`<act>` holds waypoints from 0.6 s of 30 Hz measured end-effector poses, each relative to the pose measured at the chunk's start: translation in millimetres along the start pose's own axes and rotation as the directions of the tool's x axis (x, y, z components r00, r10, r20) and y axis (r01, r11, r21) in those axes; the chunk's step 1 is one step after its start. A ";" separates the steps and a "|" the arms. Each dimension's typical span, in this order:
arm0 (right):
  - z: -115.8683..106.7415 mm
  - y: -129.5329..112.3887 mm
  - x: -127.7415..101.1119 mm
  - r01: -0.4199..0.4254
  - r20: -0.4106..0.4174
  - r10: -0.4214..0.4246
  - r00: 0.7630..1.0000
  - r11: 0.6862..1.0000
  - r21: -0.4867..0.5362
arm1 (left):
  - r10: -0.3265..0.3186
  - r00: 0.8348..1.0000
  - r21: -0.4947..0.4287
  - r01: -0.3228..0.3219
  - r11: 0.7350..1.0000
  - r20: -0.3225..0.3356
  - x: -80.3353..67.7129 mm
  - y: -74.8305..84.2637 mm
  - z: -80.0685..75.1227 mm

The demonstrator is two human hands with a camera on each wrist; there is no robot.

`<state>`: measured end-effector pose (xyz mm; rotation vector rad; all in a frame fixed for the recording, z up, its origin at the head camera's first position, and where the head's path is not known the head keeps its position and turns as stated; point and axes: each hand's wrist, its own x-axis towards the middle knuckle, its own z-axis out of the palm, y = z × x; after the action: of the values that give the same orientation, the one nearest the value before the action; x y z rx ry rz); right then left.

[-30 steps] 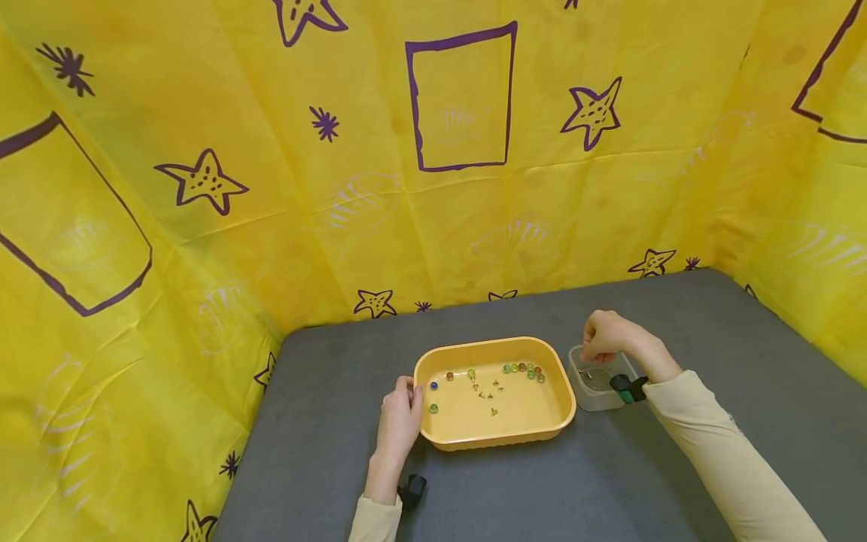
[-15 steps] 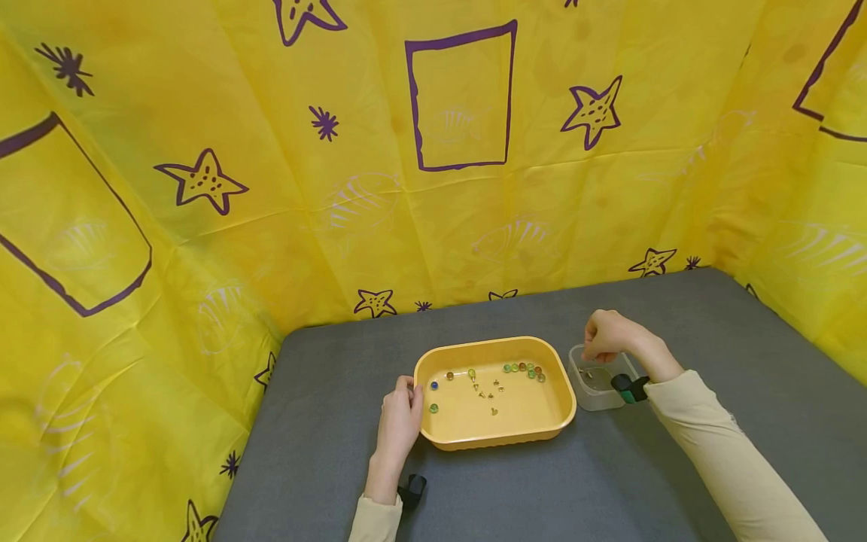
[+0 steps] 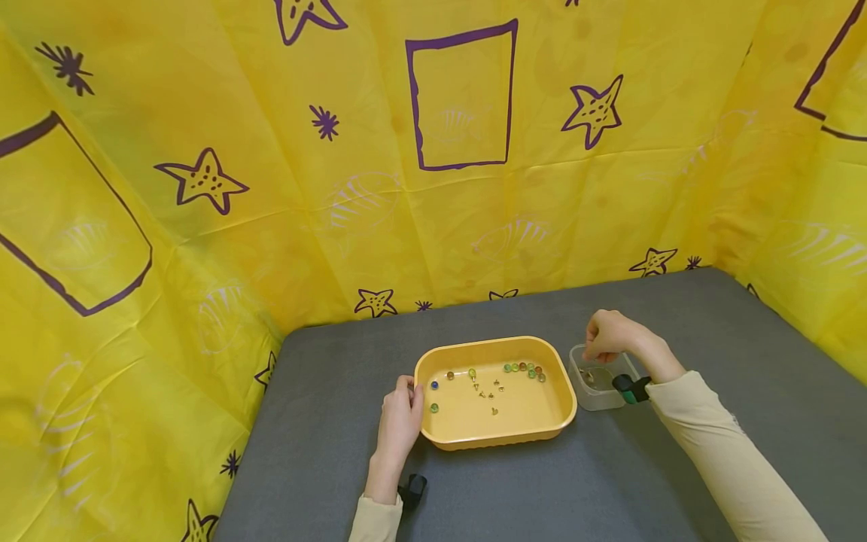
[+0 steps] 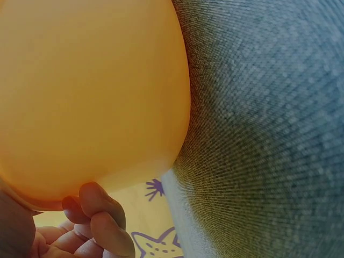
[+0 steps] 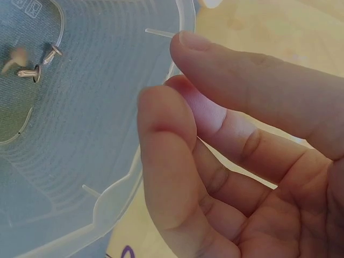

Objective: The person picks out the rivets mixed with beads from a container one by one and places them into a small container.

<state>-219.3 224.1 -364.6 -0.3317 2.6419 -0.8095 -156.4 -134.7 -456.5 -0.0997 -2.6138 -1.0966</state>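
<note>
The left hand (image 3: 400, 421) grips the left rim of the yellow tray (image 3: 535, 433), which sits mid-bench (image 3: 677, 467) holding marbles (image 3: 523, 369) and pins (image 3: 493, 393). Just right of the tray, the right hand (image 3: 606, 335) hovers over the clear container (image 3: 596, 400), fingers loosely curled, empty.

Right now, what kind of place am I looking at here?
Probably a staged tabletop booth for recording handwork, not a lived-in room. A grey table is walled on three sides by a yellow sheet printed with purple stars, and it bears only a yellow tray and a small clear container.
</note>
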 end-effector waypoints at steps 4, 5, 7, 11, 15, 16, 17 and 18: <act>0.9 0.8 1.4 0.000 -0.006 0.000 1.000 1.000 -0.007 | 0.001 1.000 0.003 -0.001 1.000 -0.001 0.1 -0.2 -0.1; 1.1 0.8 1.6 0.002 -0.007 -0.002 1.000 1.000 -0.005 | 0.002 1.000 0.003 -0.002 1.000 -0.001 0.1 -0.2 -0.2; 1.2 -0.4 1.4 0.008 -0.009 -0.008 1.000 1.000 -0.002 | 0.003 1.000 0.003 -0.003 1.000 -0.001 0.1 0.0 -0.4; 2.1 -3.7 1.9 0.009 -0.011 -0.009 1.000 1.000 -0.003 | 0.006 1.000 0.000 -0.006 1.000 -0.001 -0.3 0.1 -0.5; 3.0 -6.0 4.2 -0.001 -0.003 0.001 1.000 1.000 -0.008 | 0.005 1.000 0.002 -0.005 1.000 0.000 -0.3 -0.6 -0.3; 3.2 -6.6 4.8 -0.003 -0.001 0.003 1.000 1.000 -0.007 | 0.004 1.000 0.002 -0.004 1.000 0.002 -0.3 -0.8 -0.2; 3.3 -7.4 5.2 -0.003 0.003 0.003 1.000 1.000 -0.007 | 0.003 1.000 0.002 -0.003 1.000 0.003 -0.3 -1.0 -0.1; 3.5 -8.0 5.6 -0.003 0.004 0.003 1.000 1.000 -0.006 | 0.002 1.000 0.001 -0.002 1.000 0.004 -0.3 -1.1 0.0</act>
<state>-222.1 214.1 -364.2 -0.3306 2.6409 -0.7989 -156.3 -135.5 -457.3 -0.1045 -2.6178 -1.0952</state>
